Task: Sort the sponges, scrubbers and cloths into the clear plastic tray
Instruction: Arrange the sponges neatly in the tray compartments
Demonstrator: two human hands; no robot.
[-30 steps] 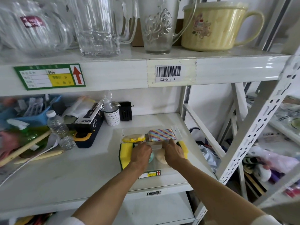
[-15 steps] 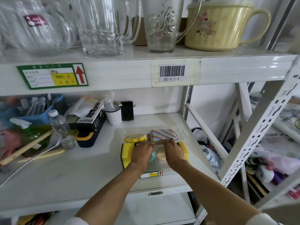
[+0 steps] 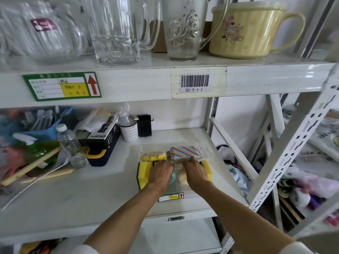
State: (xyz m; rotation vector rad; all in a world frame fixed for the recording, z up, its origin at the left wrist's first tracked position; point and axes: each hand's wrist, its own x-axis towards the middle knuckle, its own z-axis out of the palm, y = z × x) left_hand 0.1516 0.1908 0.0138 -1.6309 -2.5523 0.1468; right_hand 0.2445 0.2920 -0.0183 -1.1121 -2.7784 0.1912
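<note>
A clear plastic tray (image 3: 176,188) sits on the lower shelf near its front right. At the back it holds a round yellow scrubber (image 3: 153,156) and a rainbow-striped cloth pad (image 3: 185,152). A yellow sponge (image 3: 144,172) lies at its left side and another yellow sponge (image 3: 208,170) at its right. My left hand (image 3: 161,173) is palm down in the tray, over a teal item (image 3: 172,177). My right hand (image 3: 195,171) lies beside it, next to a round beige sponge (image 3: 182,177). Both sets of fingertips reach the tray's middle; what they grip is hidden.
Left of the tray stand a black spray-bottle box (image 3: 102,142), a water bottle (image 3: 69,143), a white cup (image 3: 129,132), wooden sticks (image 3: 31,166) and a blue basket (image 3: 42,125). The upper shelf's edge (image 3: 128,85) hangs overhead. A perforated upright (image 3: 293,143) stands at right.
Both hands stay in the same place in the tray. Only my view has shifted slightly.
</note>
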